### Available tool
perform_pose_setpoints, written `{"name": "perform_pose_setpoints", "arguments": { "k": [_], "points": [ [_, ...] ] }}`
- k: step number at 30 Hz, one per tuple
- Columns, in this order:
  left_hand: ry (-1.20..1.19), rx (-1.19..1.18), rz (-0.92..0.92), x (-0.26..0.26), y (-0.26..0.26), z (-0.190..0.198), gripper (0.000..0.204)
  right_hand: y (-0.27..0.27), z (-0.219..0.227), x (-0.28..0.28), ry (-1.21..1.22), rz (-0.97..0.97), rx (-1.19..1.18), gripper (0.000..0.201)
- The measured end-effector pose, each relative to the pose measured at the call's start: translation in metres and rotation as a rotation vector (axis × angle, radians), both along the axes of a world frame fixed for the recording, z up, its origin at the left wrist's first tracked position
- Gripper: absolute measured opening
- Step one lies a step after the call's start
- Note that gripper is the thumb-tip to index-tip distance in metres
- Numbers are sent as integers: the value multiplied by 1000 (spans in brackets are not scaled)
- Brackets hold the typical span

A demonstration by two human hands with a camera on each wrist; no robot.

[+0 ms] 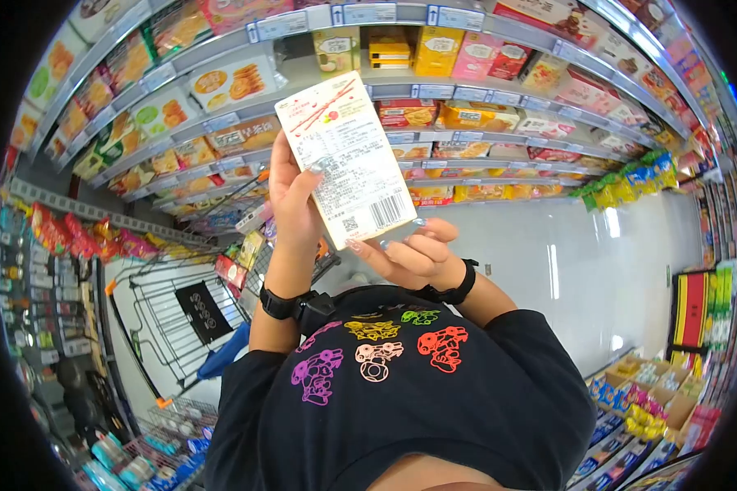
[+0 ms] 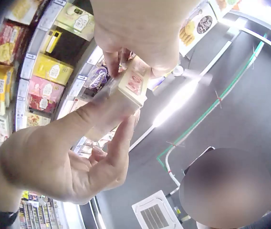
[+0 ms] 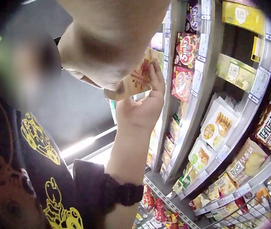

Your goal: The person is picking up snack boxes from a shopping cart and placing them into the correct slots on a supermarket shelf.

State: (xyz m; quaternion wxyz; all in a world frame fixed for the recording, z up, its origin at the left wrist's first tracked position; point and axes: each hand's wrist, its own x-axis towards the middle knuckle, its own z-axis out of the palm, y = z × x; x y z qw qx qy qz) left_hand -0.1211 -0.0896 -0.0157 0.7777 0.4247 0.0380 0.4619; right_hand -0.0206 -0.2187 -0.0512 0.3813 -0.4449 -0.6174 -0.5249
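Note:
In the head view a white snack box (image 1: 354, 164), printed with red-coated sticks, small text and a barcode, is tilted in front of the chest. My left hand (image 1: 293, 192) grips its left side, the thumb lying over the printed face. At the lower edge my right hand (image 1: 418, 252) holds the box near the barcode. From the left wrist, the box (image 2: 133, 88) is seen end-on, with the right hand (image 2: 78, 157) pinching it between thumb and fingers. In the right wrist view the left hand (image 3: 140, 112) holds the box (image 3: 138, 81), partly hidden by the right hand.
Shelves (image 1: 303, 72) of boxed and bagged snacks curve ahead. A wire shopping cart (image 1: 160, 307) stands at the left, with a few packages in it. Hanging snack bags (image 1: 639, 180) and a low goods display (image 1: 647, 393) are at the right, beyond the shiny floor (image 1: 532, 245).

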Motion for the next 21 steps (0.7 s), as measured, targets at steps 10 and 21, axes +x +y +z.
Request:
{"name": "perform_pose_setpoints", "arguments": {
  "k": [10,21],
  "points": [
    [186,-415,-538,27,24,-40,42,3,4,0,23,-273,-128,36],
    [109,-746,-1024,50,41,-72,39,18,3,12,386,-389,-222,52]
  ]
}}
